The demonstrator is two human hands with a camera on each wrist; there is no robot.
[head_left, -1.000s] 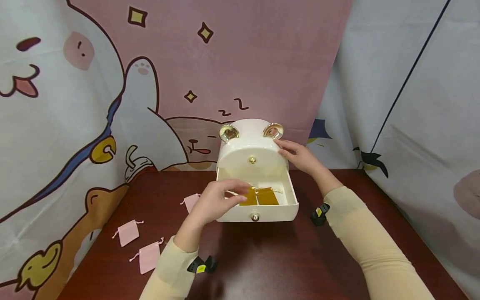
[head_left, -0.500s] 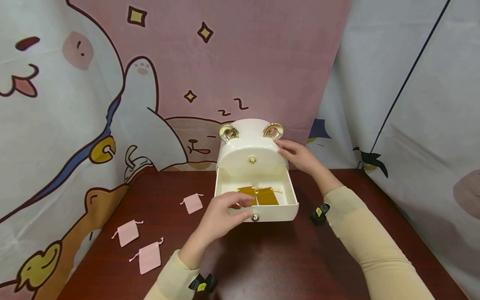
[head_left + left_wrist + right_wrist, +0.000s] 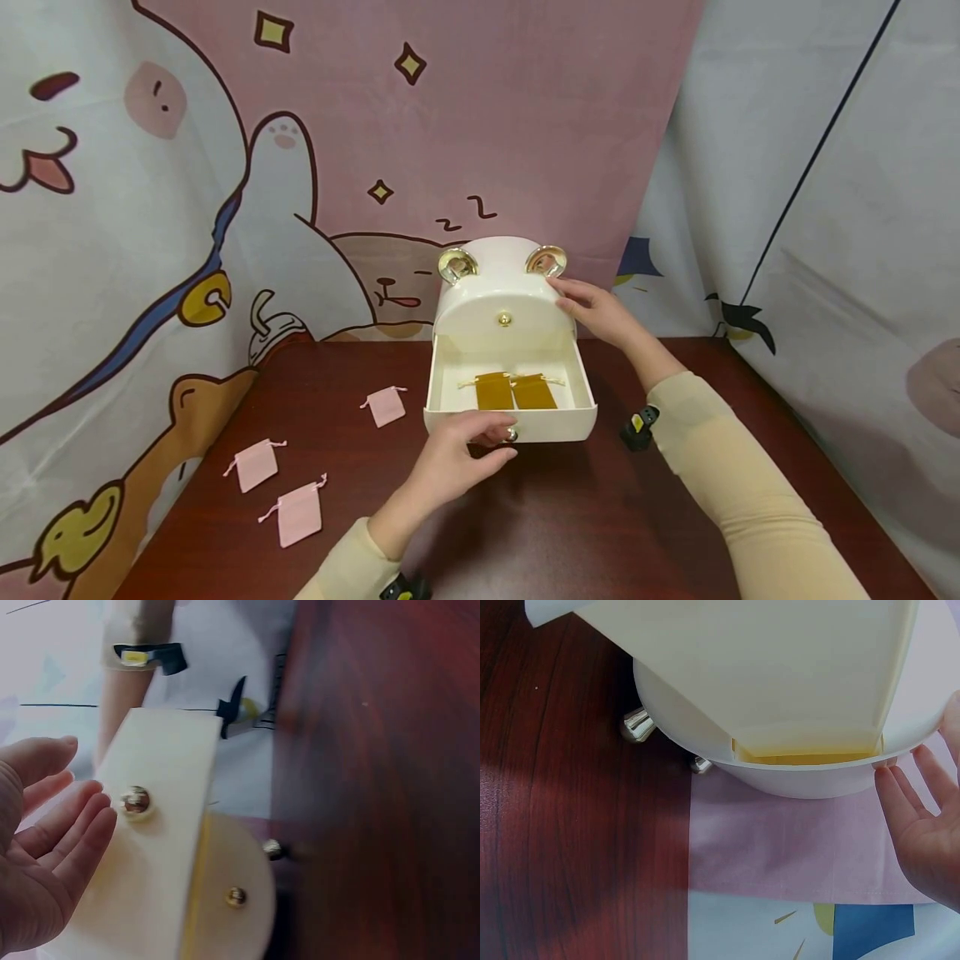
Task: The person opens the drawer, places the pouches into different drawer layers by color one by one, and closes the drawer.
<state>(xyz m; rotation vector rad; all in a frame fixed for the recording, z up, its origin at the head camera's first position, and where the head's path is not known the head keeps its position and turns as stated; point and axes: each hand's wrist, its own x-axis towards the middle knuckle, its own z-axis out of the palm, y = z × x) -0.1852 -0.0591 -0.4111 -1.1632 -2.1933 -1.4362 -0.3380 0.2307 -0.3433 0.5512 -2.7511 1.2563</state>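
A white box (image 3: 504, 275) with gold bear-like ears stands on the table, its lower drawer (image 3: 558, 425) pulled out. Two mustard drawstring pouches (image 3: 494, 392) lie side by side in the drawer. My left hand (image 3: 457, 458) is in front of the drawer, fingers loosely bent beside its round metal knob (image 3: 136, 803). In the left wrist view a small gap separates the fingertips from the knob. My right hand (image 3: 596, 315) rests its fingertips on the box's upper right side, just below the ear. In the right wrist view those fingers (image 3: 896, 799) touch the box's rim.
Three pink drawstring pouches lie to the left on the dark red table (image 3: 577, 533): one nearer the box (image 3: 386, 407), one farther left (image 3: 256, 466), one toward the front (image 3: 299, 515). A printed cloth (image 3: 510, 125) hangs behind the box.
My left hand has moved out from over the drawer, down to the front by the knob, uncovering the mustard pouches and a pink pouch. The right hand stays at the box.
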